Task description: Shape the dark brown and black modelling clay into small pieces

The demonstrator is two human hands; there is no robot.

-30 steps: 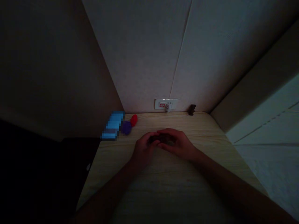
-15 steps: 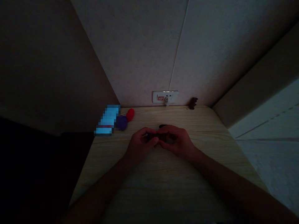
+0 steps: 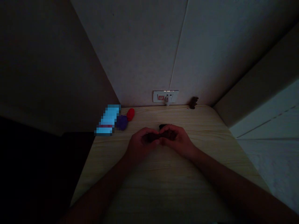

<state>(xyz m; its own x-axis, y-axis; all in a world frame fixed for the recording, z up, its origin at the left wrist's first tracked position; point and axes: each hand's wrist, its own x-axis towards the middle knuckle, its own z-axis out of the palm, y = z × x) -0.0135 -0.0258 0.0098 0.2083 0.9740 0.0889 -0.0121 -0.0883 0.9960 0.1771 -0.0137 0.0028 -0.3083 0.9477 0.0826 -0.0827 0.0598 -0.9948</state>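
Note:
Both my hands meet over the middle of a light wooden table (image 3: 163, 180). My left hand (image 3: 139, 144) and my right hand (image 3: 177, 140) are each closed on one end of a small dark brown lump (image 3: 158, 136), which spans the gap between them. A small black object (image 3: 163, 126) lies on the table just behind my right hand's fingers. The room is dim, so I cannot make out what the lump is.
A red blob (image 3: 130, 114) and a purple blob (image 3: 121, 122) lie at the back left beside a blurred blue box (image 3: 107, 123). A wall socket (image 3: 165, 96) and a small dark figure (image 3: 193, 102) sit at the back wall. Dark furniture borders the table's left edge.
My view shifted slightly, then settled. The hands stayed together at the table's middle, and the dark lump now shows stretched between them; the small black object behind them came into view.

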